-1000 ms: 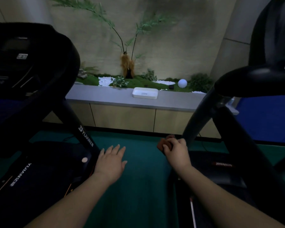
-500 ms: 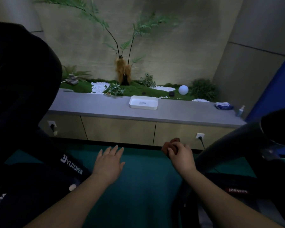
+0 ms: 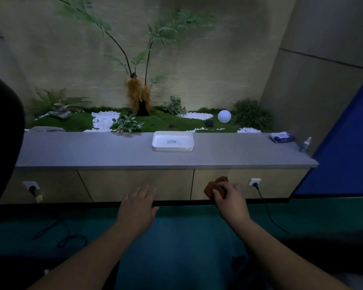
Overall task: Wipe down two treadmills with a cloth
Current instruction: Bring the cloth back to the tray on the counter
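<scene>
Dim room, head view looking forward and down. The person's right hand [image 3: 231,200], at about 4 o'clock from frame centre, has its fingers curled round a bunched reddish-brown cloth [image 3: 215,186]; the cloth pokes out above the knuckles, held in the air in front of the cabinet [image 3: 134,185]. The left hand [image 3: 137,208], near 6 o'clock, is released: palm down, fingers straight and slightly spread, holding nothing.

A dark curved treadmill part [image 3: 2,139] fills the 9 o'clock edge. Another dark mass [image 3: 333,252] sits at 4 to 5 o'clock, too dark to make out.

Ahead, a grey counter [image 3: 92,151] runs across the view. On it: a white tray [image 3: 173,141] at centre, a blue wipes pack [image 3: 281,137] and a small spray bottle [image 3: 306,144] at 3 o'clock. Behind the counter, a moss bed with white pebbles [image 3: 102,120], a fern-like plant [image 3: 137,97] and a white globe [image 3: 224,116].

Cabinet front carries two sockets: left one [image 3: 32,186] at 8 o'clock, right one [image 3: 255,182] just right of the cloth hand, with a black cable [image 3: 266,208] trailing down to the green floor [image 3: 176,237]. More cable loops [image 3: 71,240] lie on the floor at 7 o'clock.
</scene>
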`<state>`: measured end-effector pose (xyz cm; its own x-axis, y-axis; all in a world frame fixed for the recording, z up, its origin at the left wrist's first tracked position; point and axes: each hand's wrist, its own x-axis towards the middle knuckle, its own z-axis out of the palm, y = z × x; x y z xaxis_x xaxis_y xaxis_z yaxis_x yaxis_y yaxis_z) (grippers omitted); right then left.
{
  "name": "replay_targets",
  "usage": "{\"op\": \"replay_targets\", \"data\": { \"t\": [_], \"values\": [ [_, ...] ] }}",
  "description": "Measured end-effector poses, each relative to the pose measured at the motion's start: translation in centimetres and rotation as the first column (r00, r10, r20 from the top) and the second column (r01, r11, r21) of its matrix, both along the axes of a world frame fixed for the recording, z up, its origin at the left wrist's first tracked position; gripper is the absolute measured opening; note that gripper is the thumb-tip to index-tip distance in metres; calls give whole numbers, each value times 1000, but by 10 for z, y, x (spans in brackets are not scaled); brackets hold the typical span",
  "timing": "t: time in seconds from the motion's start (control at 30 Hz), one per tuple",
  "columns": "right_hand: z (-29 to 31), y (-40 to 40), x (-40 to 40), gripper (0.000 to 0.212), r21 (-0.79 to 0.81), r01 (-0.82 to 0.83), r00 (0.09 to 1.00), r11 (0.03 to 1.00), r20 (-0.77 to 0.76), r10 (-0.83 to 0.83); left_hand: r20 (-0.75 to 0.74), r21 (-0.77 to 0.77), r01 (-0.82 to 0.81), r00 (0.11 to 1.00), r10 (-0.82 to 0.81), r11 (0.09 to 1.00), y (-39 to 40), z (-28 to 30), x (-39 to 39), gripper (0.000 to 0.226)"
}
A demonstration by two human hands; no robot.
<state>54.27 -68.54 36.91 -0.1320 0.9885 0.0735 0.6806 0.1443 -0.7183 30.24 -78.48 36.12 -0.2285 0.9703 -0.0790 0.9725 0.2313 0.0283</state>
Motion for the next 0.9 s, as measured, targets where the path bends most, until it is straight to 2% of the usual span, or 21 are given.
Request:
{"op": "replay_targets", "data": {
  "t": [0.53,0.9],
  "values": [
    [-1,271,-95,24,19,-75,995,997,62,74,1,49,3,1000,-3,999,262,-6,-86,56],
    [-22,403,-162,27,-36,-71,995,997,71,73,19,-31,26,1000,-25,999,391,-21,-149,55]
  ]
}}
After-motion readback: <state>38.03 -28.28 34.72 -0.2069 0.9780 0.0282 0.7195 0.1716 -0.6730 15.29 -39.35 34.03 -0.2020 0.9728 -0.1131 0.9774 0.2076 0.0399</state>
